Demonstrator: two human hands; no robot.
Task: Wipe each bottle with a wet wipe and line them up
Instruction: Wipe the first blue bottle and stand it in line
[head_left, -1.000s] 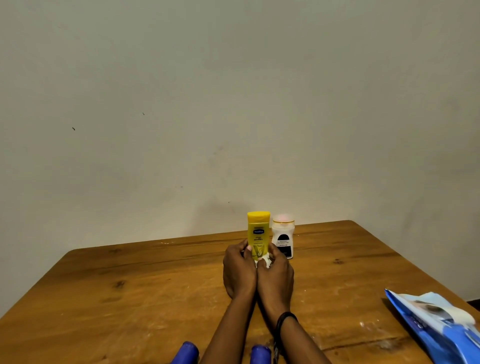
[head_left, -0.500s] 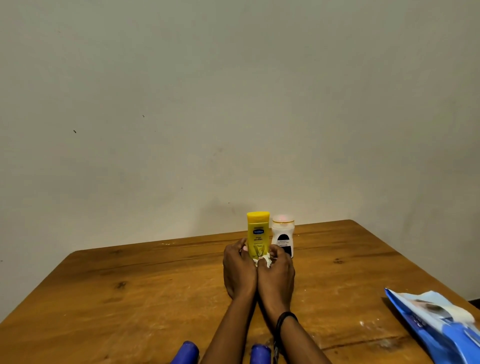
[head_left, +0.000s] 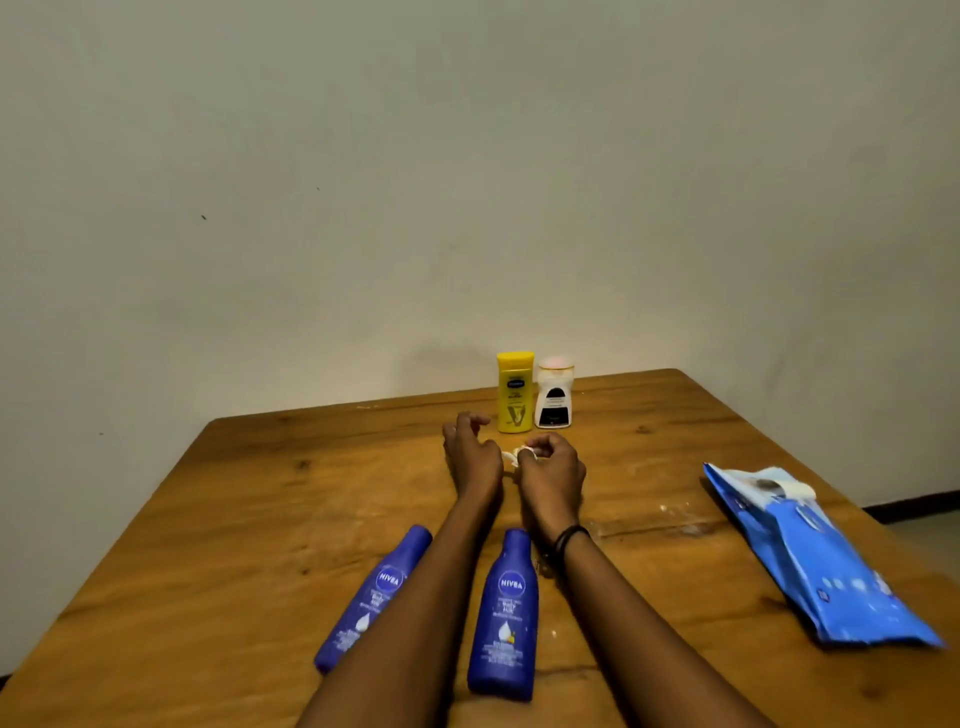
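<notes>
A yellow bottle (head_left: 515, 392) and a white bottle with a black label (head_left: 554, 394) stand upright side by side near the far edge of the wooden table (head_left: 208, 519). My left hand (head_left: 470, 454) hovers just in front of the yellow bottle, fingers loosely curled and holding nothing. My right hand (head_left: 551, 475) grips a crumpled white wet wipe (head_left: 514, 457). Two blue bottles lie flat near me: one (head_left: 374, 597) left of my left forearm, the other (head_left: 505, 613) between my forearms.
A blue pack of wet wipes (head_left: 810, 556) lies on the right side of the table, its flap peeled up. A bare wall rises behind the table. The table's right edge drops to the floor.
Both hands have let go of the yellow bottle and drawn back toward me; the bottle now stands free beside the white one. The camera tilted down, showing the two blue bottles.
</notes>
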